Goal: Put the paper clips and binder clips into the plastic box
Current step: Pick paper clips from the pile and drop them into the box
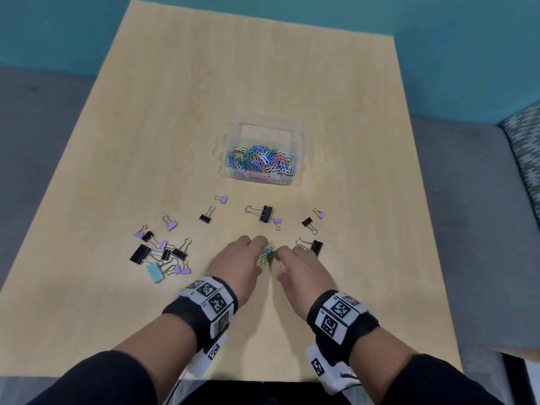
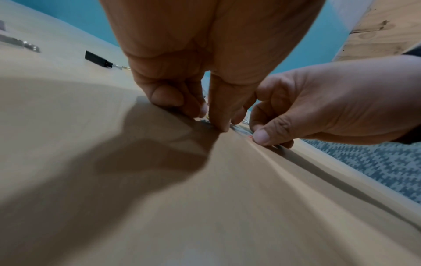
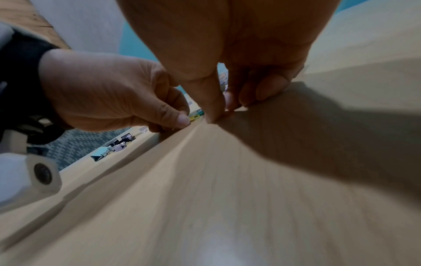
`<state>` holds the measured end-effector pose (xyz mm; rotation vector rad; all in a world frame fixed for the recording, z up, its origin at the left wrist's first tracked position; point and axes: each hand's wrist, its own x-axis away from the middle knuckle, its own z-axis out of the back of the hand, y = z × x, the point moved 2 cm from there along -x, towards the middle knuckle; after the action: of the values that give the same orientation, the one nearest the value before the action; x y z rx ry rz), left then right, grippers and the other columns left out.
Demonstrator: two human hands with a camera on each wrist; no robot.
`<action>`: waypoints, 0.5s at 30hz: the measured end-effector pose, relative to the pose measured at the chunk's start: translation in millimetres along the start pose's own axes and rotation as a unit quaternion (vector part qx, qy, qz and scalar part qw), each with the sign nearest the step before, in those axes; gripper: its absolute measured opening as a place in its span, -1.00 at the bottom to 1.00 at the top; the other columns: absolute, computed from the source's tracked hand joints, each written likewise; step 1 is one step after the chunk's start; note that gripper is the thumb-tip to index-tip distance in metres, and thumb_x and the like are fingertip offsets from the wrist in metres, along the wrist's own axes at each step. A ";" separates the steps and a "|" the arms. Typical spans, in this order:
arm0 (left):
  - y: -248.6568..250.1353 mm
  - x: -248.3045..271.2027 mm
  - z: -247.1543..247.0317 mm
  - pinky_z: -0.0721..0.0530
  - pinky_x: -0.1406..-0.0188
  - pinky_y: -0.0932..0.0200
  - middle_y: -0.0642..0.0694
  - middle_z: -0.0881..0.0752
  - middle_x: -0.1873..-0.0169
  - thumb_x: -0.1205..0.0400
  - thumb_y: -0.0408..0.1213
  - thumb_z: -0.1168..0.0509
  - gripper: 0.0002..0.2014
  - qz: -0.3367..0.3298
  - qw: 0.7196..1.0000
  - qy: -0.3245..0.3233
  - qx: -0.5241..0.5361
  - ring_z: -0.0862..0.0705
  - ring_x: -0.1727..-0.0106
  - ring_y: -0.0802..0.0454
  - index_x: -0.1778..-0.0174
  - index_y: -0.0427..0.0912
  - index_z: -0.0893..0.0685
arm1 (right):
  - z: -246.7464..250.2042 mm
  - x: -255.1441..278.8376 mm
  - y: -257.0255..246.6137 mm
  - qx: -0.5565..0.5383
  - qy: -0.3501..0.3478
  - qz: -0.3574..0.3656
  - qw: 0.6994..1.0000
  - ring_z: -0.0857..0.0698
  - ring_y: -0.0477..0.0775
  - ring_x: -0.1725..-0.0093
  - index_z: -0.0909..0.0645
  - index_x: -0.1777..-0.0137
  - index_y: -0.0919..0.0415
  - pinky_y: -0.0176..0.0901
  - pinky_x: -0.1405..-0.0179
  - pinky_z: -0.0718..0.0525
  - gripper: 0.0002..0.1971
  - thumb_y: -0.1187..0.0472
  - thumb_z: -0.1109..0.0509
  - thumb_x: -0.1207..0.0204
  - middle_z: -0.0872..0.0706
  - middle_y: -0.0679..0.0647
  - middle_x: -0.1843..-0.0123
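A small heap of coloured paper clips [image 1: 267, 254] lies on the wooden table [image 1: 204, 97] near its front middle. My left hand [image 1: 258, 254] and right hand [image 1: 282, 264] meet over it, fingertips down on the table and curled round the heap from either side. The right wrist view shows a yellow clip [image 3: 195, 117] at the left thumb. The clear plastic box [image 1: 298, 135] stands behind the hands, holding many paper clips. Black, purple and teal binder clips lie around, several bunched at the left [image 1: 163, 252]. A black one [image 1: 316, 246] sits just right of my right hand.
A single white paper clip [image 1: 363, 120] lies far right of the box. A large black binder clip [image 1: 265, 213] sits between hands and box. A patterned seat [image 1: 523, 141] stands off the table's right side. The table's front edge is close under my forearms.
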<state>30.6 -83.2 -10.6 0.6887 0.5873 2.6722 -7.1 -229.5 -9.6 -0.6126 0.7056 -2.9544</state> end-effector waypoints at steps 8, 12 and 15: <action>-3.0 -18.0 4.9 -0.55 0.12 0.05 -0.03 -0.52 -0.02 -0.58 -0.26 -0.30 -0.81 -0.039 0.999 -0.005 -0.015 -0.54 -0.01 -0.05 -0.10 0.00 -0.57 | 6.4 -11.0 -2.5 0.000 -0.001 0.007 1.000 -0.43 0.11 -0.07 -0.45 -0.10 0.08 -0.06 0.11 -0.46 -0.82 0.30 -0.26 -0.55 -0.51 0.02 -0.01; 2.3 -22.3 6.7 -0.50 0.20 0.08 -0.06 -0.50 0.05 -0.58 -0.27 -0.33 -0.86 0.012 1.000 0.014 0.011 -0.49 0.15 -0.03 0.00 -0.13 -0.53 | 9.5 -6.2 -1.0 -0.005 0.006 -0.046 0.999 -0.39 0.08 0.10 -0.38 0.05 0.12 -0.11 0.25 -0.32 -0.90 0.30 -0.26 -0.56 -0.36 -0.01 0.08; 7.9 -27.0 8.1 -0.50 0.22 0.07 -0.07 -0.47 0.11 -0.59 -0.33 -0.30 -0.92 0.022 1.000 -0.006 -0.015 -0.49 0.18 -0.06 0.12 -0.15 -0.49 | 8.7 -9.2 -4.5 -0.001 -0.007 -0.050 0.999 -0.38 0.10 0.12 -0.32 0.15 0.10 -0.10 0.27 -0.32 -0.83 0.37 -0.21 -0.53 -0.38 0.01 0.11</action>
<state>55.6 -98.2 -10.9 0.7171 0.5333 2.7105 5.0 -228.0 -3.9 -0.6891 0.6969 -3.0377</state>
